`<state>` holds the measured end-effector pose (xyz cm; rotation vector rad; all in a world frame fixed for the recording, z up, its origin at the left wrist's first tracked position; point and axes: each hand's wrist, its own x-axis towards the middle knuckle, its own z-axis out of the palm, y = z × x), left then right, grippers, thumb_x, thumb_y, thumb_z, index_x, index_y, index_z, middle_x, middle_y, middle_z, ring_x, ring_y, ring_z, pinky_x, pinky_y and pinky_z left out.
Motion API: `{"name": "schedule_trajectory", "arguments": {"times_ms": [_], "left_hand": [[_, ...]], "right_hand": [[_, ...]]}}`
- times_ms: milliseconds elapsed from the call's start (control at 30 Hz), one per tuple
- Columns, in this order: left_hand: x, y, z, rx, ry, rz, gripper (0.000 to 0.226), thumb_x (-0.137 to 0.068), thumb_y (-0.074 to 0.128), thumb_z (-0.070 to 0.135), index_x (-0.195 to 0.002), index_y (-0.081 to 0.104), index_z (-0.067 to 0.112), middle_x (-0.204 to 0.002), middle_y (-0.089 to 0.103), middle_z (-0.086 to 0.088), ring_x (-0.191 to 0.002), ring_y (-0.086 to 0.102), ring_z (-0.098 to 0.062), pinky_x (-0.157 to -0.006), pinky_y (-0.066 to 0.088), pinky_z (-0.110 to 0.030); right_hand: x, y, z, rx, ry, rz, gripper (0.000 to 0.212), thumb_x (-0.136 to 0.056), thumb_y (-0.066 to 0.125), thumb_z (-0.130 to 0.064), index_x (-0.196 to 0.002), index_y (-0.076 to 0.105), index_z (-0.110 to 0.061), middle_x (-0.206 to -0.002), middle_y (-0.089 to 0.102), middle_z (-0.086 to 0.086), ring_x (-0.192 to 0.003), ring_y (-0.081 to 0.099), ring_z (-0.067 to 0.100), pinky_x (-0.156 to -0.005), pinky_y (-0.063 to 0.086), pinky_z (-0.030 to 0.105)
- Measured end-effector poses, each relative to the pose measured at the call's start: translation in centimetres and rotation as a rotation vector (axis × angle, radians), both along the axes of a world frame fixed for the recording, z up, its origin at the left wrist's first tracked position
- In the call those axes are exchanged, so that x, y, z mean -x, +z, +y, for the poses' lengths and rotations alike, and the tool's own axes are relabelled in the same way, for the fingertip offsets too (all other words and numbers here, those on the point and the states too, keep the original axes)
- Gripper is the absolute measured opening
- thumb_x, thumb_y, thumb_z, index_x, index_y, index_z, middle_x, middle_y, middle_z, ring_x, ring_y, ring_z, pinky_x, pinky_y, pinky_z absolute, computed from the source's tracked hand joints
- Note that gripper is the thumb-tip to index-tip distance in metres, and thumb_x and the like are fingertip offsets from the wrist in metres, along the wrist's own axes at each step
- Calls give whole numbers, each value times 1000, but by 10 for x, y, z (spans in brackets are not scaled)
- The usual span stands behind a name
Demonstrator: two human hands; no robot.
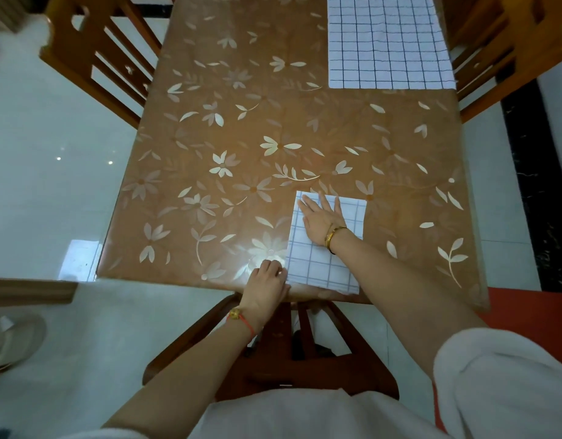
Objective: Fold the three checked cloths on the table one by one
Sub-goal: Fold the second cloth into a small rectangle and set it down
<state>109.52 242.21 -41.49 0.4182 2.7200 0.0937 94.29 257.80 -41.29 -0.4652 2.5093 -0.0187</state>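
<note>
Folded cloth (317,264) at the surface's near edge: right hand (320,221) pressed flat, left hand (268,280) pinching its corner; layers may slip if released.

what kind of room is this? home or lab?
Most likely a home dining area: a wooden table under a floral cover, matching slatted wooden chairs pulled up around it, and a glossy tiled floor. Nothing lab-like is in view.

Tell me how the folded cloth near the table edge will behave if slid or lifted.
The folded cloth looks thin and layered, so it would probably droop and unfold if lifted by one corner. The table looks glossy, so it may slide easily. The right hand lies flat on it.
</note>
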Motion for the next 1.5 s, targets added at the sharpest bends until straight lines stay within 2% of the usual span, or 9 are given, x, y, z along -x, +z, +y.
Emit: {"name": "schedule_trajectory", "arguments": {"times_ms": [200,400,533,733,933,1133,1267,1400,1500], "left_hand": [[-9,3,-3,-135,160,36,30,-101,44,29,-100,71,16,-109,58,-2,-107,52,-22,-85,45,-33],[21,9,2,-375,569,-89,26,-92,58,29,-113,57,12,-110,57,-6,-102,55,-25,-87,51,-42],[34,12,11,-463,807,-231,29,-88,65,28,-109,59,10,-109,62,-8,-102,60,-26,-83,50,-35],[42,-1,19,-507,964,-371,25,-68,58,27,-81,71,10,-97,70,-15,-92,66,-29,-83,55,-36],[51,11,18,-637,1100,-295,8,-83,63,11,-87,56,13,-106,65,-11,-104,60,-29,-87,47,-32],[75,28,-23,-644,993,-135,19,-82,57,-2,-98,55,10,-83,57,0,-84,53,-21,-61,41,-25],[103,32,-62,-496,782,-124,21,-80,57,1,-97,64,11,-92,63,-9,-83,57,-26,-68,42,-29],[127,34,-85,-372,613,-178,22,-81,53,1,-97,62,13,-87,63,-9,-88,61,-32,-66,42,-30],[141,32,-92,-336,559,-154,38,-84,48,-2,-116,63,12,-107,68,-15,-97,61,-33,-74,49,-35]], "right_hand": [[-6,0,5,144,-92,31,56,-105,22,-32,-156,2,-26,-164,-3,-7,-151,-6,27,-120,0,55],[-32,-8,44,468,-919,331,33,-95,51,-24,-121,53,-3,-120,55,17,-111,54,32,-88,46,38],[-59,-9,83,388,-1165,231,25,-93,54,-19,-81,64,0,-69,59,13,-78,62,33,-57,37,25],[-77,-9,94,432,-1248,43,34,-84,66,-20,-57,49,-9,-60,53,5,-66,54,25,-49,34,25],[-91,5,76,431,-1245,-77,26,-84,65,-9,-63,50,-6,-63,51,4,-55,46,16,-36,33,20],[-100,-5,44,564,-1107,-326,18,-73,72,-16,-66,61,-3,-59,62,10,-48,54,18,-44,45,24],[-94,-2,28,550,-995,-112,29,-76,66,-27,-63,64,-2,-63,66,12,-61,63,22,-65,55,35],[-72,8,26,547,-819,169,5,-88,59,-20,-91,61,-16,-89,61,0,-87,56,18,-78,49,33],[-57,9,24,467,-585,184,25,-91,51,-13,-115,59,-14,-113,53,2,-108,44,20,-93,42,33]]}}
